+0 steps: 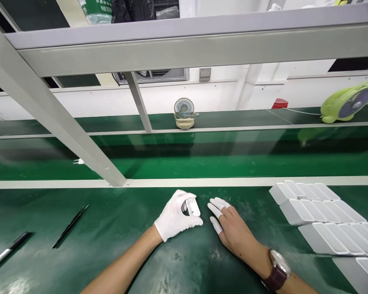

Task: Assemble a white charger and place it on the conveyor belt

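Head view. Nearest the camera we note two bare forearms resting on the green work mat [110, 228]. The right wrist carries a wristwatch [277, 269] with a dark strap.

The left hand [176, 216] wears a white glove. We find it closed around a small white part [192, 207], which it pinches between thumb and fingers just above the mat, roughly at the middle of the bench. We cannot make out finer detail of the part.

The right hand [230, 224] lies flat on the mat just beside the left, palm down, holding nothing. Its fingers are spread loosely and wear white finger cots [216, 224] on the tips; the nearest tip is close to the part but apart from it.

To the right, near the right hand, we record rows of white boxes [322, 220] packed side by side, running from the mat's far edge towards the camera.

On the left of the mat lie black tweezers [70, 226], and further left a dark pen-like tool [7, 251], both well apart from the hands.

Beyond the mat runs a green conveyor belt [233, 159]. On the ledge behind it stand a small beige desk fan [184, 113] and, at far right, a green fan [348, 102]. A grey metal frame [184, 47] crosses overhead, with one strut coming down to the near rail.
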A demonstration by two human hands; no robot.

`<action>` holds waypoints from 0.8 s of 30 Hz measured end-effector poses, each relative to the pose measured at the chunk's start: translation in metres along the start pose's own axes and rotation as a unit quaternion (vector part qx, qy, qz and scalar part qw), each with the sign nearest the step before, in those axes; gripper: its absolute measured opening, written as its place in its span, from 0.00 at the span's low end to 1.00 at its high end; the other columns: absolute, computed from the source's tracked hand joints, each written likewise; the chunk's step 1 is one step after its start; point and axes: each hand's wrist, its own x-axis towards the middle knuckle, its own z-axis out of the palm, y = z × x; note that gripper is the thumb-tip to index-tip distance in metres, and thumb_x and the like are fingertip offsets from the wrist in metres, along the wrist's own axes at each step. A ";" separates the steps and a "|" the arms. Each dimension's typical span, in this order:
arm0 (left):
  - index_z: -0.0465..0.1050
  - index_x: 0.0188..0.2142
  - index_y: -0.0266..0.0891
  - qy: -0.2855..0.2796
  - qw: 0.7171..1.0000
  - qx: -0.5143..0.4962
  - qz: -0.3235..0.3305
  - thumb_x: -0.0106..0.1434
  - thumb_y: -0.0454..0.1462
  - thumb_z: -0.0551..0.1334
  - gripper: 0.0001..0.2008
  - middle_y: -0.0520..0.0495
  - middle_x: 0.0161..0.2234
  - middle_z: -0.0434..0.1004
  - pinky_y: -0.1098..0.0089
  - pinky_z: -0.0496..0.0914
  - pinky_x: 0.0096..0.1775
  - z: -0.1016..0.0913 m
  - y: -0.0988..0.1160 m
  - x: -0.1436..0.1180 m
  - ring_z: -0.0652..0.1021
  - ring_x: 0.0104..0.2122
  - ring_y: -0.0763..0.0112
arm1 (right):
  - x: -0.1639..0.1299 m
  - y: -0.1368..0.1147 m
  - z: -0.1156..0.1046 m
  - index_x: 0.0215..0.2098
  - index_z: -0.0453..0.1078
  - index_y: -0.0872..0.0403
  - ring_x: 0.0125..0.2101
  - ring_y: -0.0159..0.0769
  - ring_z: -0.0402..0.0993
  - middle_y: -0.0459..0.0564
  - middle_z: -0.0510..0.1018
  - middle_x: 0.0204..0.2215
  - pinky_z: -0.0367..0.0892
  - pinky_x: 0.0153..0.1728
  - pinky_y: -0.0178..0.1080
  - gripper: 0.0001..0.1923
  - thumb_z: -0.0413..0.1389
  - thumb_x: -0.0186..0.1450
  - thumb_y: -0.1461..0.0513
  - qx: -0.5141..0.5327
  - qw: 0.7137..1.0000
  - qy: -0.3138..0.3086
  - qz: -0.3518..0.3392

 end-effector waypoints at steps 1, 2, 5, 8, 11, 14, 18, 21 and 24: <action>0.74 0.48 0.44 0.000 1.000 -0.003 0.002 0.43 0.36 0.77 0.31 0.51 0.41 0.68 0.67 0.73 0.37 0.000 0.001 0.000 0.72 0.32 0.71 | 0.000 0.000 0.000 0.58 0.67 0.57 0.59 0.51 0.66 0.61 0.73 0.55 0.67 0.58 0.57 0.18 0.50 0.71 0.67 0.001 1.000 -0.002 0.000; 0.73 0.49 0.43 0.000 1.000 -0.006 0.005 0.43 0.36 0.76 0.31 0.50 0.41 0.68 0.66 0.73 0.37 0.000 0.002 0.000 0.72 0.33 0.71 | -0.001 0.000 0.000 0.58 0.68 0.57 0.59 0.52 0.66 0.61 0.72 0.55 0.66 0.58 0.57 0.18 0.50 0.71 0.67 0.001 1.000 -0.003 -0.002; 0.72 0.49 0.42 -0.003 1.000 -0.007 0.003 0.45 0.37 0.76 0.31 0.50 0.42 0.68 0.66 0.72 0.38 -0.001 0.004 -0.001 0.72 0.33 0.71 | -0.001 0.001 0.000 0.56 0.69 0.58 0.60 0.53 0.65 0.62 0.71 0.56 0.66 0.58 0.59 0.16 0.50 0.71 0.67 -0.002 1.000 -0.006 -0.007; 0.72 0.49 0.41 -0.008 1.000 -0.003 -0.005 0.46 0.37 0.75 0.30 0.49 0.43 0.69 0.66 0.72 0.39 0.000 0.004 0.000 0.73 0.35 0.70 | -0.002 0.001 0.000 0.57 0.68 0.60 0.60 0.54 0.64 0.63 0.71 0.56 0.66 0.58 0.59 0.17 0.51 0.71 0.67 -0.004 1.000 -0.008 -0.007; 0.72 0.50 0.41 -0.014 1.000 -0.002 0.005 0.47 0.38 0.75 0.30 0.49 0.43 0.70 0.65 0.72 0.40 0.000 0.003 0.001 0.73 0.36 0.69 | -0.002 0.002 0.001 0.57 0.67 0.62 0.60 0.54 0.64 0.64 0.71 0.56 0.66 0.58 0.59 0.17 0.50 0.71 0.67 -0.010 1.000 -0.009 -0.011; 0.71 0.53 0.41 -0.017 1.000 0.006 0.023 0.49 0.39 0.74 0.30 0.48 0.43 0.71 0.65 0.72 0.40 0.000 0.001 0.001 0.74 0.36 0.69 | -0.002 0.001 0.001 0.56 0.68 0.61 0.59 0.54 0.64 0.63 0.71 0.56 0.66 0.58 0.59 0.16 0.50 0.72 0.67 -0.015 1.000 -0.008 -0.012; 0.69 0.55 0.39 -0.015 0.998 0.035 0.044 0.53 0.40 0.71 0.29 0.47 0.44 0.71 0.64 0.73 0.42 0.001 0.000 -0.002 0.74 0.37 0.68 | -0.001 0.001 0.001 0.57 0.68 0.62 0.58 0.54 0.65 0.63 0.72 0.55 0.68 0.56 0.59 0.17 0.50 0.71 0.67 -0.017 1.000 -0.001 -0.016; 0.67 0.57 0.37 -0.002 0.997 0.059 0.043 0.55 0.40 0.69 0.30 0.44 0.47 0.71 0.62 0.74 0.44 0.005 0.001 -0.005 0.75 0.39 0.67 | 0.000 0.001 0.000 0.56 0.68 0.64 0.58 0.55 0.66 0.65 0.72 0.55 0.68 0.56 0.59 0.17 0.51 0.71 0.68 -0.021 1.000 0.000 -0.021; 0.66 0.58 0.36 0.012 0.997 0.071 0.038 0.56 0.40 0.67 0.30 0.41 0.50 0.69 0.61 0.74 0.46 0.010 0.002 -0.007 0.76 0.40 0.66 | 0.001 0.000 -0.001 0.55 0.69 0.63 0.58 0.55 0.66 0.64 0.73 0.54 0.68 0.56 0.58 0.16 0.50 0.71 0.67 -0.022 0.999 0.005 -0.022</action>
